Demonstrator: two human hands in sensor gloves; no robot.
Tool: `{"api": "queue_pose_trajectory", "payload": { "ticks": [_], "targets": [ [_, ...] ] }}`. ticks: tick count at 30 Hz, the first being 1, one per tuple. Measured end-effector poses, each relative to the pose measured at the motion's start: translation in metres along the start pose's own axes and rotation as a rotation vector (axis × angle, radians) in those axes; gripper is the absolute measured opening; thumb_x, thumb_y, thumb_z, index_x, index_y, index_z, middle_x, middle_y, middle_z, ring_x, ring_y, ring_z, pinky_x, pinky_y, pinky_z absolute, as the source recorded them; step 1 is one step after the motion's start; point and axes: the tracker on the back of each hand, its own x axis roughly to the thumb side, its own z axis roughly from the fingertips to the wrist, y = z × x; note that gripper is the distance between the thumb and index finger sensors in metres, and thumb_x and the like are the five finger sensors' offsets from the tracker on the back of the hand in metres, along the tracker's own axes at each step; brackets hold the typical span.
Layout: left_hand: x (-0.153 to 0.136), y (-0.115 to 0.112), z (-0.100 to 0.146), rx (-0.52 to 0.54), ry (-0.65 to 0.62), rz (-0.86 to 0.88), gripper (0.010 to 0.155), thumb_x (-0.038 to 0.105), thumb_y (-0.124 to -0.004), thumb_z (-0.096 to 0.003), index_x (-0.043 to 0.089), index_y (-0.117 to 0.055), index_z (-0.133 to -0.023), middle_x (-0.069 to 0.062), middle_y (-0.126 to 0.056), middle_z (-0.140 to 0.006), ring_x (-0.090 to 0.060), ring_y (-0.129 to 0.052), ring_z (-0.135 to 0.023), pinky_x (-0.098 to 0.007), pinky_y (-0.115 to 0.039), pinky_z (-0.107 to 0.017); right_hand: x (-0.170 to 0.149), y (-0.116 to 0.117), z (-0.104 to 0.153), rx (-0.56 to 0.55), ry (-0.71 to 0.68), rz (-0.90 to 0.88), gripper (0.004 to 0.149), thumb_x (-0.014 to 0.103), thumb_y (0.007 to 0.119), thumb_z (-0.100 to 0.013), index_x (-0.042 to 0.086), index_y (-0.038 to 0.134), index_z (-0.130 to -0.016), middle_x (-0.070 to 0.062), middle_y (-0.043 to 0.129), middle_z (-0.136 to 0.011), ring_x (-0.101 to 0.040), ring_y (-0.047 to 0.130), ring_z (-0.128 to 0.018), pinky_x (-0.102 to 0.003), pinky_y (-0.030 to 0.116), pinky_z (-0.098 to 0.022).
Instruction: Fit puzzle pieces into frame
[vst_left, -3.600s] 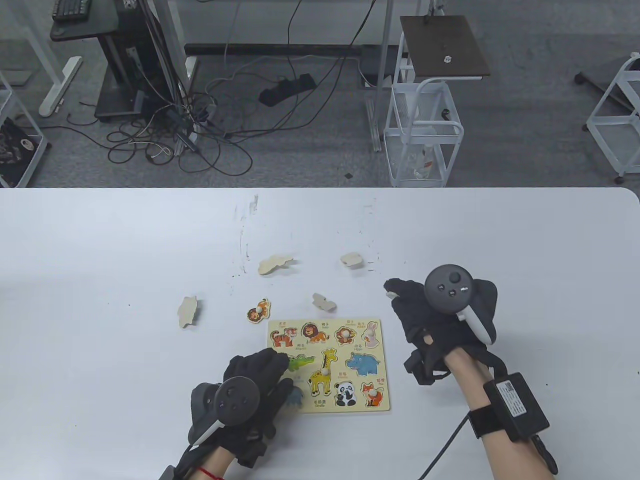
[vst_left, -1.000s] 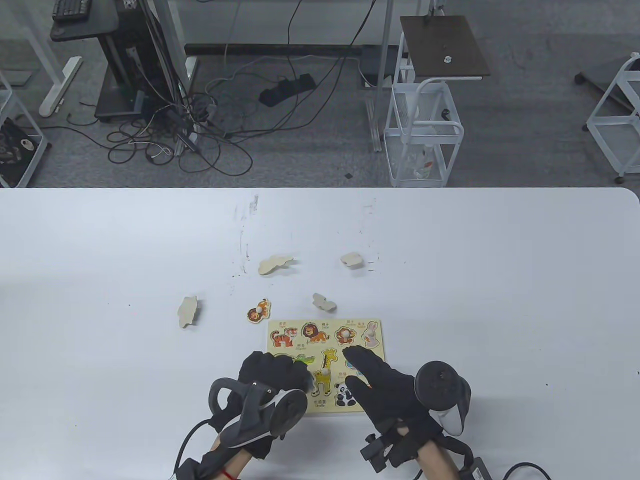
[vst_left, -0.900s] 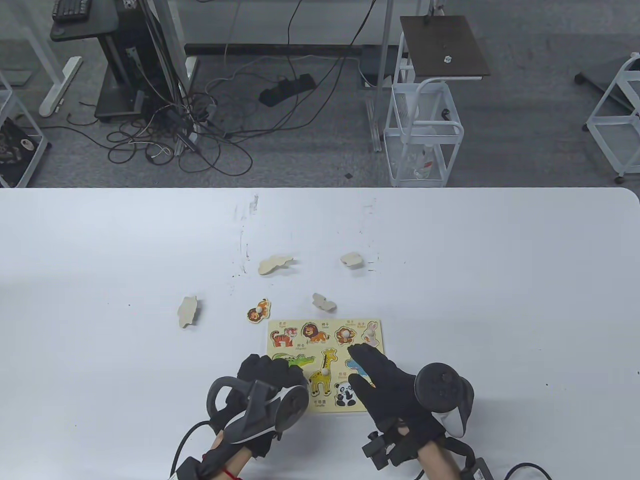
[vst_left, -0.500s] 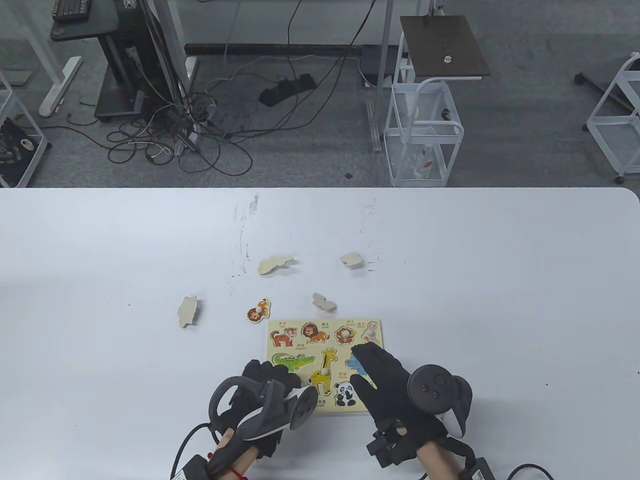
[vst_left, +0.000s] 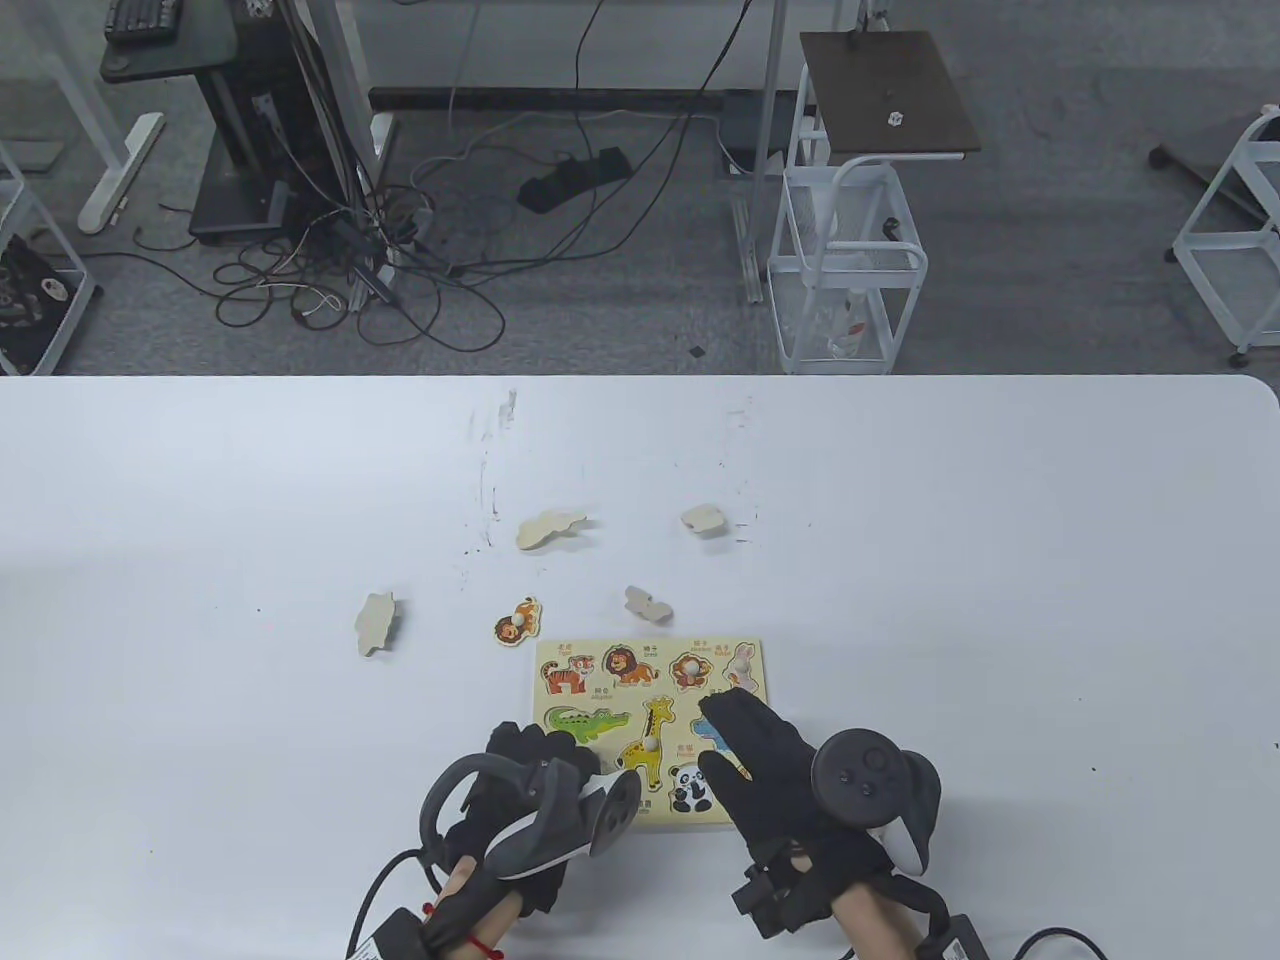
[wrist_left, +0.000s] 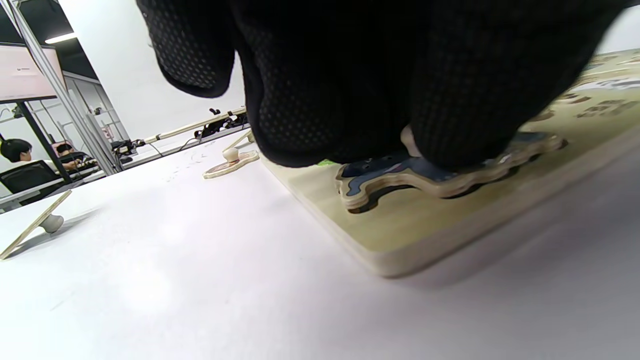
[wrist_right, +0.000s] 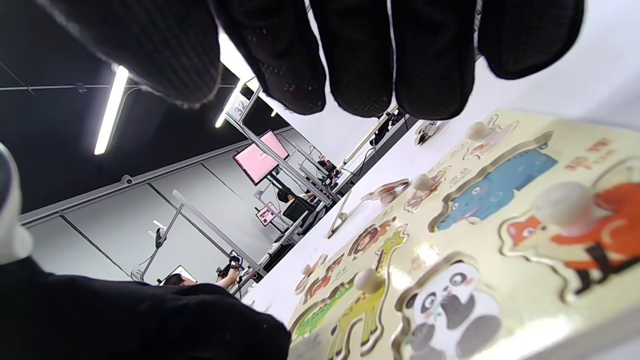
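black gloves: both hands sit at the near edge of the table (vst_left: 200, 500), over the near half of the puzzle board (vst_left: 748, 650)
left hand (vst_left: 530, 775): over the board's near-left corner, tracker tipped on its side; fingers curled down and bunched
left fingers (wrist_left: 450, 125): pressing on a blue-grey piece (wrist_left: 440, 177) in the wrist view; the piece sits tilted, its left end raised above the cutout, not flush
left grip: fingertips touch the top of the piece; whether they pinch its knob I cannot tell
right hand (vst_left: 775, 770): lies over the board's near-right part, fingers stretched out flat and close together, pointing toward the far-left
right fingers (wrist_right: 360, 55): in the wrist view they hang clear above the board, nothing held
seated pieces: tiger (vst_left: 567, 673), lion (vst_left: 625, 664), monkey (vst_left: 688, 670), rabbit (vst_left: 741, 668), crocodile (vst_left: 588, 723), giraffe (vst_left: 648, 745), panda (vst_left: 690, 787); blue hippo (wrist_right: 492, 187) and fox (wrist_right: 575, 225) show in the right wrist view
loose pieces on table beyond the board's far edge: one face-up orange animal (vst_left: 516, 622) just off the far-left corner; four face-down wooden blanks (vst_left: 548, 528) (vst_left: 704, 518) (vst_left: 646, 603) (vst_left: 374, 622), spread well apart
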Motion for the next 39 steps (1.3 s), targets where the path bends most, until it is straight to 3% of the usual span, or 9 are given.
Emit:
{"api": "queue_pose_trajectory", "payload": {
  "ticks": [20, 26, 31, 36, 39],
  "targets": [
    [0.0, -0.003, -0.002, -0.024, -0.004, 0.023, 0.047, 0.045, -0.097, -0.0365, 0.034, -0.093, -0.082, 0.002, -0.102, -0.08, -0.016, -0.107, -0.064, -0.048, -0.077, -0.07, 0.0, 0.005, 0.0, 0.017, 0.005, 0.071, 0.064, 0.048, 0.078, -0.042, 0.012, 0.077, -0.095, -0.02, 0.072, -0.096, -0.055, 0.081, -0.083, -0.068, 0.063, -0.057],
    [-0.005, -0.004, -0.002, -0.038, 0.007, 0.05, 0.052, 0.048, -0.095, -0.0373, 0.034, -0.089, -0.087, 0.002, -0.098, -0.086, -0.017, -0.105, -0.072, -0.049, -0.073, -0.073, 0.0, 0.005, 0.0, 0.014, 0.01, 0.063, 0.064, 0.048, 0.078, -0.042, 0.012, 0.077, -0.095, -0.02, 0.072, -0.097, -0.055, 0.081, -0.083, -0.068, 0.062, -0.057],
    [-0.024, 0.004, 0.001, 0.006, 0.074, 0.234, 0.054, 0.051, -0.089, -0.0397, 0.033, -0.086, -0.091, 0.0, -0.094, -0.092, -0.021, -0.102, -0.077, -0.051, -0.07, -0.074, -0.002, 0.004, 0.0, 0.009, 0.013, 0.066, 0.064, 0.048, 0.078, -0.042, 0.012, 0.077, -0.095, -0.02, 0.072, -0.096, -0.055, 0.081, -0.083, -0.068, 0.062, -0.057],
    [-0.047, 0.012, 0.009, 0.15, 0.132, 0.461, 0.055, 0.054, -0.082, -0.0432, 0.033, -0.083, -0.094, -0.004, -0.085, -0.101, -0.027, -0.093, -0.088, -0.053, -0.063, -0.076, -0.003, 0.002, 0.001, 0.001, 0.025, 0.063, 0.063, 0.047, 0.078, -0.042, 0.012, 0.077, -0.094, -0.02, 0.072, -0.096, -0.055, 0.081, -0.083, -0.069, 0.062, -0.058],
    [-0.06, 0.012, 0.013, 0.222, 0.102, 0.697, 0.055, 0.054, -0.08, -0.0446, 0.031, -0.082, -0.094, -0.006, -0.082, -0.103, -0.03, -0.09, -0.091, -0.054, -0.06, -0.076, -0.004, 0.001, 0.001, -0.01, 0.034, 0.076, 0.063, 0.047, 0.078, -0.042, 0.012, 0.077, -0.094, -0.02, 0.072, -0.096, -0.056, 0.08, -0.082, -0.069, 0.062, -0.057]
  ]
}}
